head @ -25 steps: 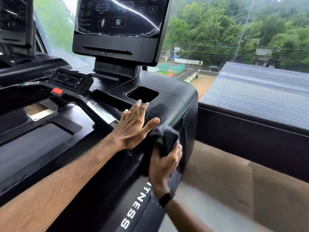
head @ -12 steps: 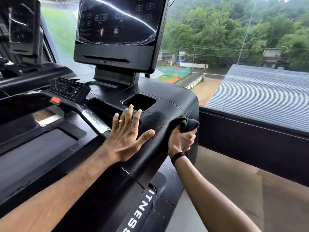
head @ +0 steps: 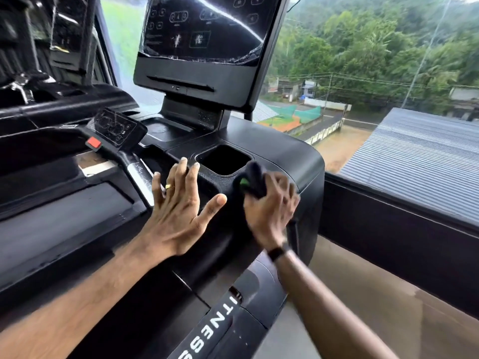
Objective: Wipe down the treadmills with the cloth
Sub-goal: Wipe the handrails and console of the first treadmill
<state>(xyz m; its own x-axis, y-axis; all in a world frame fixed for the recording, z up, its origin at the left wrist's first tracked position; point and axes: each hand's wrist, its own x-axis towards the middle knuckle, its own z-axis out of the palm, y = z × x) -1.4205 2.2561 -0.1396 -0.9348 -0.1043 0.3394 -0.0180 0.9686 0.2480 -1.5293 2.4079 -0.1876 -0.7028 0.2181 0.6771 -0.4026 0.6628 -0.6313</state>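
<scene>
One dark cloth (head: 255, 181) with a green tag is bunched in the right hand (head: 269, 212), whose fingers curl round it and press it onto the treadmill (head: 290, 156) console — just beside the right rim of the square cup holder (head: 223, 160), near the console's right edge. That hand is blurred, so how each finger lies cannot be told. A dark band (head: 276, 253) circles the right wrist.

The left hand (head: 178, 211) lies flat on the same console with fingers straight and spread, grasping nothing; its fingertips reach the left rim of the cup holder, its thumb points toward the cloth without touching it, and a gold ring (head: 169, 186) sits on one finger.

Behind the cup holder the dark screen (head: 204, 29) stands upright on its neck, covered in wrinkled film. Toward the console's left side sit a small control panel (head: 115, 126) and a red button (head: 94, 143). White letters (head: 210, 330) run along the side rail below — only partly readable.
</scene>
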